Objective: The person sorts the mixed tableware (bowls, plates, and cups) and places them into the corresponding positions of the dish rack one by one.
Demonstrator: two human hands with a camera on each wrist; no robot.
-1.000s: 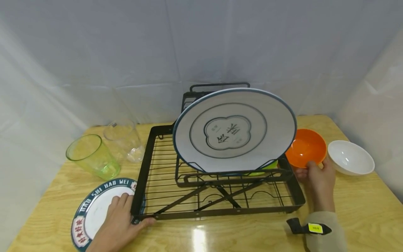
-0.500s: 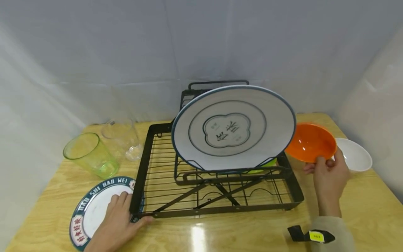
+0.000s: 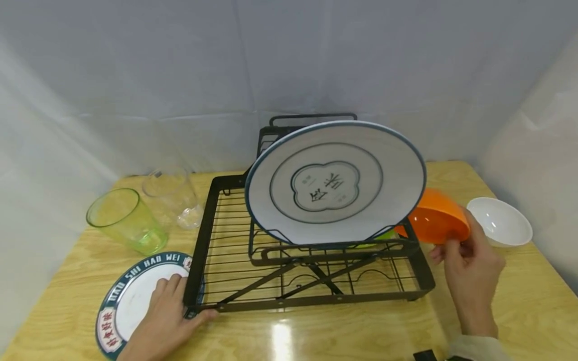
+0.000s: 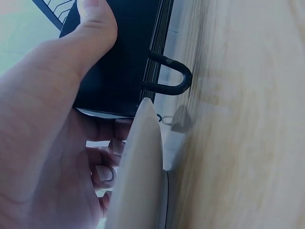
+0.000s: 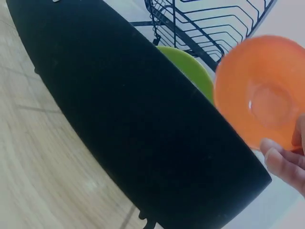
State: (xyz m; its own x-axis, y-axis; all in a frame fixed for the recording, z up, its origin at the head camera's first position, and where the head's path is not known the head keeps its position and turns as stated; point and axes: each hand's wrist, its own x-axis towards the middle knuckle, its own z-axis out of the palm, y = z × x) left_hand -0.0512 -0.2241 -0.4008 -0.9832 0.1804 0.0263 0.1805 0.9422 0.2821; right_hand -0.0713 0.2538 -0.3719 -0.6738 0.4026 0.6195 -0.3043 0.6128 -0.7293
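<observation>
My left hand (image 3: 167, 313) grips the front left corner of a black wire dish rack (image 3: 311, 301). In the left wrist view its thumb (image 4: 97, 26) lies on the rack's dark frame, with the fingers curled on the other side. An orange bowl (image 3: 433, 218) is pinched at its rim by my right hand (image 3: 474, 271), held tilted beside the rack's right end. The large plate (image 3: 336, 185) leaning on the rack hides part of that bowl. The right wrist view shows a green bowl (image 5: 190, 69) behind the rack's frame, mostly hidden.
A white bowl (image 3: 501, 220) stands on the table's right side. At the left are a green tumbler (image 3: 128, 220) and a clear tumbler (image 3: 173, 195). A plate with a dark green rim (image 3: 122, 286) lies partly under my left hand. A pale curtain (image 3: 289, 60) hangs behind.
My right hand has lifted the orange bowl, carried it rightward, then brought it back left and tipped it toward the rack. The left hand keeps its grip on the rack.
</observation>
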